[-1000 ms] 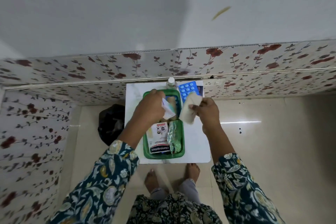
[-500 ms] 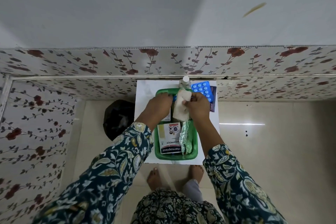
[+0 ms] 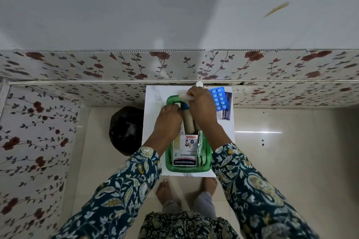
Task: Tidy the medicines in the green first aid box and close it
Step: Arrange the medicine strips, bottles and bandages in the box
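The open green first aid box [image 3: 169, 159] sits on a small white table [image 3: 153, 114]. A white Hansaplast plaster pack [image 3: 185, 151] lies in its near half, with silver-green foil strips [image 3: 201, 149] along its right side. Beige bandage rolls [image 3: 189, 124] lie in the middle. My right hand [image 3: 202, 106] grips a white gauze pad [image 3: 183, 96] over the box's far end. My left hand [image 3: 170, 120] reaches into the far left of the box, fingers curled by a small white and blue item; whether it grips it is hidden.
A blue blister strip [image 3: 218, 98] lies on a dark packet [image 3: 226, 111] at the table's far right. A white bottle cap [image 3: 199, 84] shows at the far edge. A black bag [image 3: 126, 130] sits on the floor to the left. Floral wall panels stand behind.
My right hand has carried the gauze pad from the right of the box across to its far end. My left hand has dropped lower into the box.
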